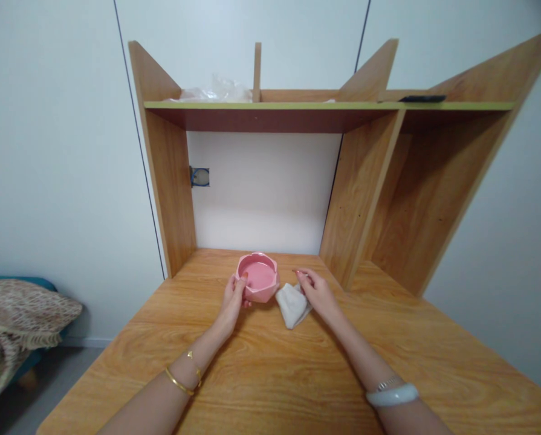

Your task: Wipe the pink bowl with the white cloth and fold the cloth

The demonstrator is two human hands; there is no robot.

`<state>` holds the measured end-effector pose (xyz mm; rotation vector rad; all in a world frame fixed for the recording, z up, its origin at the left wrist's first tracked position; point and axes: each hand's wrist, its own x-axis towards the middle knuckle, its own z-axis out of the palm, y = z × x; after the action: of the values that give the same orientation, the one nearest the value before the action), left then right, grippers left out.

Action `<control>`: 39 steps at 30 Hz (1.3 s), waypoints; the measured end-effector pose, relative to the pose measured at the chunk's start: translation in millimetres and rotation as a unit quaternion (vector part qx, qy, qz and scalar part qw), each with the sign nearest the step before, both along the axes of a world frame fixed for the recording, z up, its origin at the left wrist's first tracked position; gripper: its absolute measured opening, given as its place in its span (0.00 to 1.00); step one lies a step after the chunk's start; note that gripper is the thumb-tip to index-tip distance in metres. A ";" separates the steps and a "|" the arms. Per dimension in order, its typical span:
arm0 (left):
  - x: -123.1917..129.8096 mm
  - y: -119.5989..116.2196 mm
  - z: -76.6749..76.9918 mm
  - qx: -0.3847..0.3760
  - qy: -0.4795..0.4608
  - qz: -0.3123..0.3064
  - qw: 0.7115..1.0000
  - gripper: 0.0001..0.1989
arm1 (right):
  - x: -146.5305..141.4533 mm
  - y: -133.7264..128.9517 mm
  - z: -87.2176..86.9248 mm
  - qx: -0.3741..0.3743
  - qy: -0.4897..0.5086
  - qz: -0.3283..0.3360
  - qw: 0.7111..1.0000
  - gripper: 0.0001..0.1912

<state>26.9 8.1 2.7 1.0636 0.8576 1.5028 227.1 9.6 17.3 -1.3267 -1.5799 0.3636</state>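
Observation:
A pink faceted ashtray [262,277] is tilted toward me over the desk, its hollow bare inside. My left hand [234,296] grips it by the left side, with the thumb on the rim and the other fingers underneath. Just to the right, a white cloth [292,306] hangs in loose folds from my right hand [316,290]. The fingers of that hand are closed on the cloth's upper corner, beside the ashtray but apart from it.
The wooden desk [270,374] carries a hutch with upright panels and a shelf [297,115]. Clear plastic wrapping [216,90] and a dark flat object [422,98] lie on that shelf. A wall box with blue wires [201,177] is behind. A patterned blanket [20,308] covers a seat at left.

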 end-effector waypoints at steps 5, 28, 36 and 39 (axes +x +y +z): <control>8.1 -15.5 5.5 0.017 0.038 -0.054 0.998 0.28 | -23.5 -16.1 15.4 0.008 0.042 0.108 0.993 0.25; 1.7 -26.2 4.0 0.309 0.460 -0.171 0.815 0.23 | 71.2 0.8 16.3 -0.052 -0.193 -0.265 0.943 0.17; 4.0 -27.1 0.8 0.322 0.522 -0.171 0.771 0.14 | 72.0 -2.2 13.1 -0.147 -0.256 -0.336 0.895 0.18; 3.8 -24.6 -1.4 0.333 0.532 -0.145 0.765 0.10 | 72.3 0.6 7.9 -0.156 -0.260 -0.320 0.898 0.17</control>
<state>30.7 -16.5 1.4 2.5849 0.8050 0.8219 299.4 10.2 25.2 -2.2386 -1.4149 -0.1800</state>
